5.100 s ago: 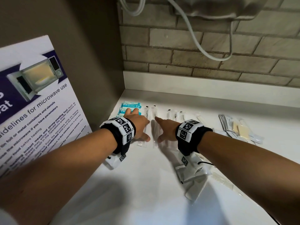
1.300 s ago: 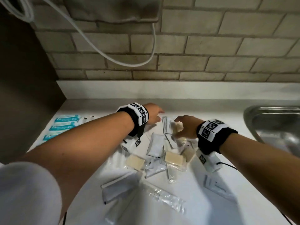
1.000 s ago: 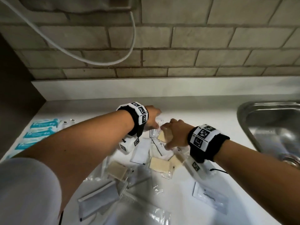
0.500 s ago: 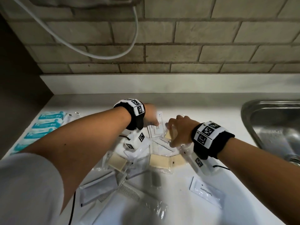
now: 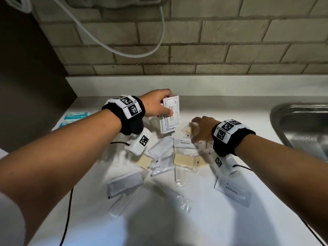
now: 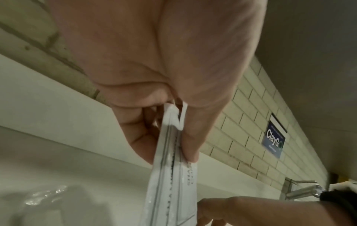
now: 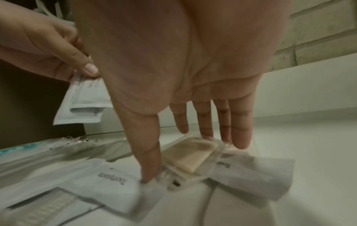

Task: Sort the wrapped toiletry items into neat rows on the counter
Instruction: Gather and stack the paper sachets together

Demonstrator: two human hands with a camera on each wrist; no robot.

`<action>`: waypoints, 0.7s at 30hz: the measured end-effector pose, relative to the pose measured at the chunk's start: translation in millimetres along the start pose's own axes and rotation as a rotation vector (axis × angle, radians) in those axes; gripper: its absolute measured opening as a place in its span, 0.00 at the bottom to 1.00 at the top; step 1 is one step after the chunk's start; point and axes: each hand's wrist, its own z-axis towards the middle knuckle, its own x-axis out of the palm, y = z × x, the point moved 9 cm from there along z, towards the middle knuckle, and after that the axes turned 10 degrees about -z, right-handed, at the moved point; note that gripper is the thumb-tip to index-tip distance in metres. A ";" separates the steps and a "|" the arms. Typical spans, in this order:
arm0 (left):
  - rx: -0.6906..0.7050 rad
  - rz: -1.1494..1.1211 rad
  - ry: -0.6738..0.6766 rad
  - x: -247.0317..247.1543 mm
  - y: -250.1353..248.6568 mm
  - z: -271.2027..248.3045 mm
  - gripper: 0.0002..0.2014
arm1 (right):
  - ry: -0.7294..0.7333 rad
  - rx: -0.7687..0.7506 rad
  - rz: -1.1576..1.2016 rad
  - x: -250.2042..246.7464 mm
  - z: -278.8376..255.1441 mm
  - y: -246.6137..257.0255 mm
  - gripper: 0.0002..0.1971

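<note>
The white bench (image 5: pixel 204 224) carries a loose heap of wrapped toiletry items (image 5: pixel 159 162) at its centre. At 11 o'clock of the heap, the left hand (image 5: pixel 156 103) pinches two flat white sachets (image 5: pixel 169 115), lifted clear, long axis pointing toward 12 o'clock. At 1 o'clock, the right hand (image 5: pixel 202 128) is released, straight fingers (image 7: pixel 239 130) touching a clear-wrapped beige bar (image 7: pixel 190 154).

Both forearms are bare, and each wrist wears a black band: the left wristband (image 5: pixel 124 110) and the right wristband (image 5: pixel 230 135) carry white panels printed with square black-and-white code markers. Under each hangs a small white camera box (image 5: pixel 140 142), also bearing a marker, with a thin black cable (image 5: pixel 68 210) trailing away. A pale short sleeve (image 5: pixel 8 219) shows at the left shoulder.
</note>
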 end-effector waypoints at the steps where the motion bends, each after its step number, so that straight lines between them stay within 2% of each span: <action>1: 0.012 -0.013 -0.013 -1.7 -1.4 -9.5 0.15 | -0.013 -0.013 0.006 -0.4 -3.6 3.2 0.40; 3: 0.036 -0.029 -0.049 -6.1 -4.7 -26.1 0.14 | -0.046 -0.042 0.012 -4.0 -13.5 10.3 0.41; 6: 0.068 -0.094 -0.081 -5.7 -6.7 -51.0 0.12 | -0.052 -0.109 -0.011 -5.1 -36.7 18.2 0.27; 8: 0.084 -0.147 -0.086 -1.9 -8.9 -63.3 0.14 | -0.004 -0.125 -0.064 0.7 -54.5 16.6 0.22; 11: 0.096 -0.180 -0.075 13.5 -15.9 -75.5 0.19 | 0.123 -0.089 -0.108 22.5 -86.2 1.8 0.23; 14: 0.116 -0.191 -0.068 30.0 -25.4 -79.7 0.19 | 0.222 -0.053 -0.194 47.0 -106.7 -15.7 0.27; 16: 0.124 -0.181 -0.060 41.4 -31.1 -79.9 0.19 | 0.258 -0.031 -0.199 61.9 -118.0 -26.0 0.25; 19: 0.142 -0.149 -0.063 51.7 -37.7 -79.0 0.28 | 0.173 -0.019 -0.113 72.5 -126.1 -33.6 0.10; 21: 0.163 -0.130 -0.079 52.7 -39.7 -79.0 0.33 | 0.145 -0.011 -0.077 78.1 -126.7 -34.9 0.11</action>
